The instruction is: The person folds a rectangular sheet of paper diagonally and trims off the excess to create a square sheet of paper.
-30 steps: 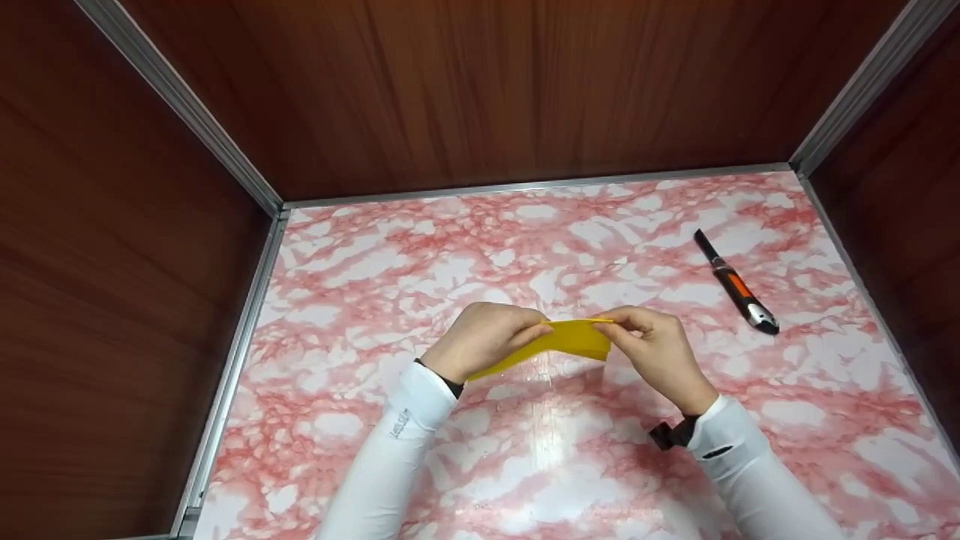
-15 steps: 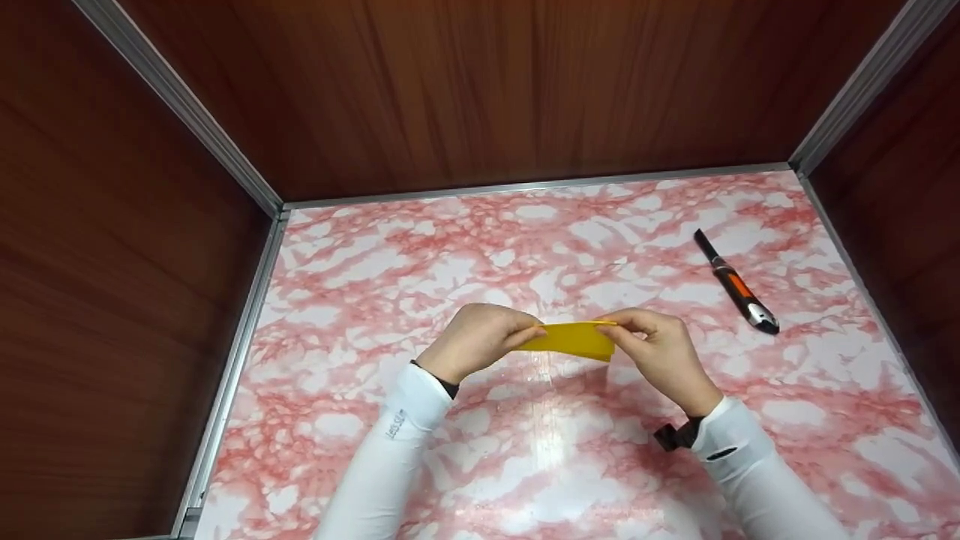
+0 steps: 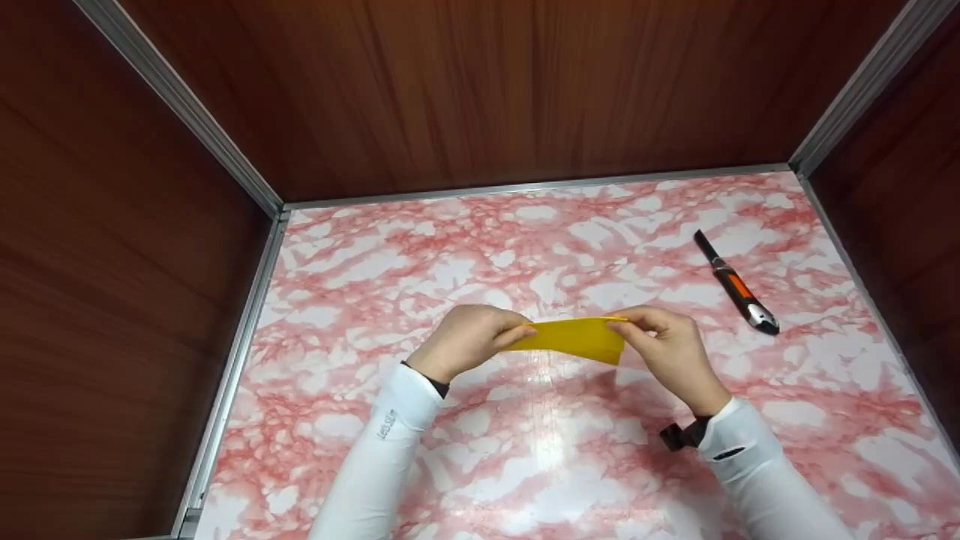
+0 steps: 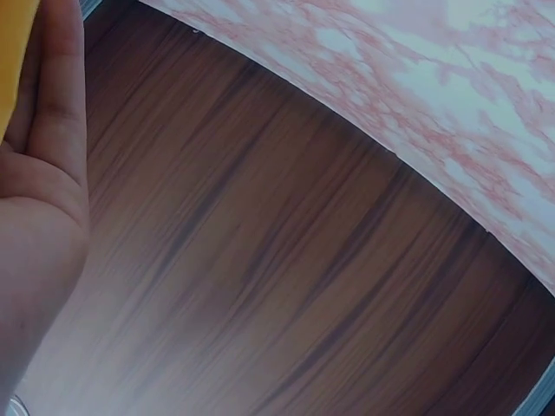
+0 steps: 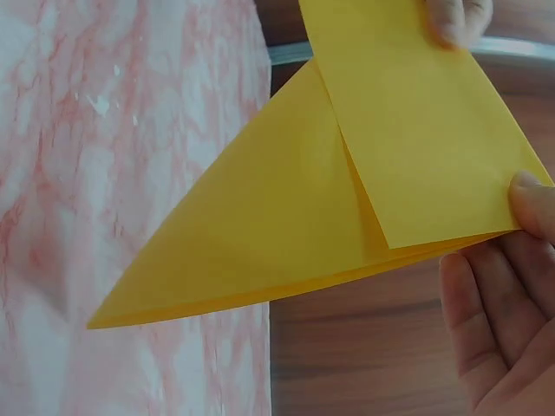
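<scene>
Folded yellow paper [image 3: 574,337] is held up above the table between both hands. My left hand [image 3: 471,337] pinches its left part, thumb toward me. Near the paper's right end, my right hand [image 3: 671,352] pinches the upper edge between thumb and fingers. The right wrist view shows the folded yellow paper [image 5: 243,217] with a straight-edged flap lying over a layer that narrows to a point. Only a strip of yellow paper [image 4: 10,61] shows in the left wrist view, beside my left hand [image 4: 39,199].
A black and orange utility knife [image 3: 739,289] lies on the red-and-white marbled table [image 3: 360,262], to the right beyond my right hand. Dark wood panels [image 3: 480,97] with metal edging stand at the back and sides.
My hands have drawn slightly apart, the left going left and the right going right. More of the paper shows between them, and its hanging left corner has gone out of sight.
</scene>
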`<state>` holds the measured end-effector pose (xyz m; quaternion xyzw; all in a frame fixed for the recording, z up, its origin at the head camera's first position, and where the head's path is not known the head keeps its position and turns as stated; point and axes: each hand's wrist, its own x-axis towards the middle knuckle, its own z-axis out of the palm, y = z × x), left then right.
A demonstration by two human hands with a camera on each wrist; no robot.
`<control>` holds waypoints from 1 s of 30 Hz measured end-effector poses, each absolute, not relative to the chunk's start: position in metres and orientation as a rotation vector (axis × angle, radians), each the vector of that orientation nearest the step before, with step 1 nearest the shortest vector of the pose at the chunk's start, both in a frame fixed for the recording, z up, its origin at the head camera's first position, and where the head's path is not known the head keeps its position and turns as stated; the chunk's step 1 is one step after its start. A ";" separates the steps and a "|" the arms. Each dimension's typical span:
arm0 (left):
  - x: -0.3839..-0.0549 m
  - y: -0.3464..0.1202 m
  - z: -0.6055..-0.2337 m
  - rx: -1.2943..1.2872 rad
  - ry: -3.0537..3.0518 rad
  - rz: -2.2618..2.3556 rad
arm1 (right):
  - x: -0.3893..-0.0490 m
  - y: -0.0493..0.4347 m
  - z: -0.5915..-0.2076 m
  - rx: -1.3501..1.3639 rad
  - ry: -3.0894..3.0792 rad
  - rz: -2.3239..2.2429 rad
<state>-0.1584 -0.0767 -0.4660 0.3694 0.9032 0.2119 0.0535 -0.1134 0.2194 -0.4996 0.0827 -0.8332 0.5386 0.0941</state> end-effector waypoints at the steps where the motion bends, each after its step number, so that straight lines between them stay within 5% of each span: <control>1: -0.159 -0.078 -0.466 1.113 2.743 0.646 | -0.114 0.220 -0.500 0.249 -2.466 1.601; 30: -0.158 -0.109 -0.468 0.951 2.702 0.834 | -0.115 0.246 -0.501 0.128 -2.451 1.570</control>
